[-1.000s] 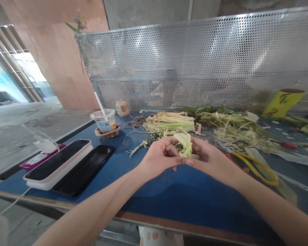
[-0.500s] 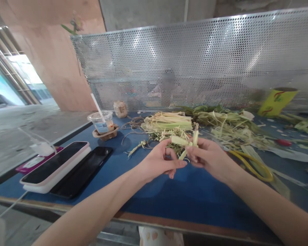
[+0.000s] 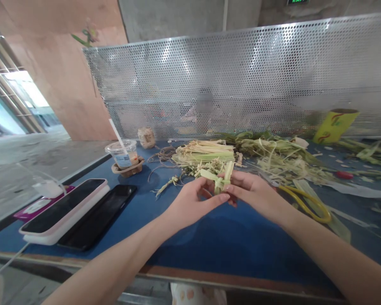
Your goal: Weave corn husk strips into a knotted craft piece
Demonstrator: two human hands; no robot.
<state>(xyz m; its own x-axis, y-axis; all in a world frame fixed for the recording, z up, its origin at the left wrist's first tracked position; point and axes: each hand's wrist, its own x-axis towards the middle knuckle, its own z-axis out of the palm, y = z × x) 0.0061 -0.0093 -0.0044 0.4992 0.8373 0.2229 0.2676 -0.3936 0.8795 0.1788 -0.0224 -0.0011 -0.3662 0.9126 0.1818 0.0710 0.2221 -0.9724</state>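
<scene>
Blue tabletop [image 3: 209, 241], perforated metal screen [image 3: 241, 76] behind. Head view: your left hand [image 3: 190, 203] and right hand [image 3: 257, 195] meet just above mid-tabletop, fingers of both pinched on crossed leaf strips [image 3: 220, 180]. Strips look light, thin, bendy, probably easy to tear; pinch close to the crossing.

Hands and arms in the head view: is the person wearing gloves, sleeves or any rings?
No gloves. The left hand and right hand are bare, with no rings in view. The left forearm and right forearm are bare too: no sleeve, watch or bracelet shows.
</scene>
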